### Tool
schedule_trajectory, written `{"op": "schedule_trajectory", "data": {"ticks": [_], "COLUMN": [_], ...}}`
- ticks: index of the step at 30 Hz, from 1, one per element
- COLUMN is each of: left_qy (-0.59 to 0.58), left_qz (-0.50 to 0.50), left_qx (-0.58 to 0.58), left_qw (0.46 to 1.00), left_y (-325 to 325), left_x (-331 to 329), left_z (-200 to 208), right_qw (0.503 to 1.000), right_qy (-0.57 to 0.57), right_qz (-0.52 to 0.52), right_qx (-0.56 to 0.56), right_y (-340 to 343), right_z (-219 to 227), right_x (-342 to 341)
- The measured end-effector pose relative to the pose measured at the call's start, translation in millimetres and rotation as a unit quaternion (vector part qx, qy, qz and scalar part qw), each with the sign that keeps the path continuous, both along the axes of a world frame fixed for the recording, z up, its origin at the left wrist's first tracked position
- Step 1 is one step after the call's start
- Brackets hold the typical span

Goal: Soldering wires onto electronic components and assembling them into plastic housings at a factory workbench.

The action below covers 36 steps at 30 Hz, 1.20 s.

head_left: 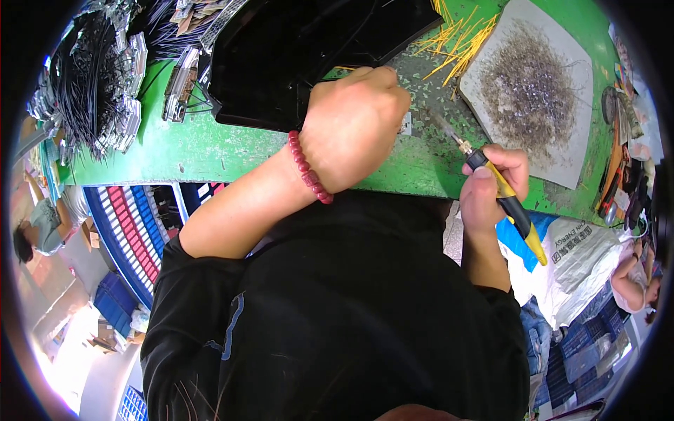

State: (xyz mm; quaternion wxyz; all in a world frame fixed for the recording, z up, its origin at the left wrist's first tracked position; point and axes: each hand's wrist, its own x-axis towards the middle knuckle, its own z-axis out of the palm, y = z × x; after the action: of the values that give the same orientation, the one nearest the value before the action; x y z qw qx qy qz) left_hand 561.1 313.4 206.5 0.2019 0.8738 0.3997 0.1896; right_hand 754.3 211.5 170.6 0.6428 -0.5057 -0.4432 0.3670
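Observation:
My right hand (484, 189) grips a yellow-and-black soldering iron (518, 214), its metal tip angled up and left over the green worktable (210, 144). A faint wisp of smoke seems to rise near the tip. My left hand (357, 123), with a red bead bracelet at the wrist, is closed, knuckles up, at the lower right edge of a glossy black tray-like part (260, 63). Its fingers are curled out of sight, so what they hold is hidden. A small pale piece (406, 124) shows just beside the left hand.
Thin yellow wires (460, 45) lie scattered by a pale board (558, 168) covered in dark debris. At the far left are piled black wires with shiny clear parts (91, 84). Assorted tools (618, 161) line the right edge. A white sack (576, 270) sits below the table.

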Motion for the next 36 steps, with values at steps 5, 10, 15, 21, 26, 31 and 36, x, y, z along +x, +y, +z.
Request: {"op": "schedule_trajectory", "data": {"ticks": [5,10,15,21,26,31,36], "left_qy": [-0.014,-0.019,-0.003,-0.016,-0.056,-0.078,-0.088], "left_qz": [0.025,0.030,0.027,0.066,0.052,0.043,0.027], "left_qx": [0.012,0.011,-0.005,0.010,-0.013,-0.054,-0.066], "left_qw": [1.000,0.999,1.000,0.998,0.997,0.995,0.994], "left_y": [-3.6,-4.8,-5.2,-9.0,-6.6,-6.3,-3.9], "left_x": [2.5,1.5,5.8,7.0,5.2,1.4,0.8], "left_z": [-1.1,-0.3,2.5,-2.8,-4.5,-6.0,-5.4], "right_qw": [0.997,0.932,0.929,0.926,0.944,0.945,0.916], "right_qy": [-0.056,-0.343,-0.343,-0.347,-0.314,-0.301,-0.370], "right_qz": [0.051,0.089,0.128,0.138,0.102,0.109,0.152], "right_qx": [-0.011,0.074,0.054,0.064,0.024,0.062,0.042], "right_y": [5.5,27.4,29.5,30.5,25.7,31.7,33.4], "right_z": [8.9,14.3,14.9,12.7,13.4,10.6,15.9], "right_x": [-5.6,-11.4,-13.9,-14.5,-15.7,-16.9,-14.7]}}
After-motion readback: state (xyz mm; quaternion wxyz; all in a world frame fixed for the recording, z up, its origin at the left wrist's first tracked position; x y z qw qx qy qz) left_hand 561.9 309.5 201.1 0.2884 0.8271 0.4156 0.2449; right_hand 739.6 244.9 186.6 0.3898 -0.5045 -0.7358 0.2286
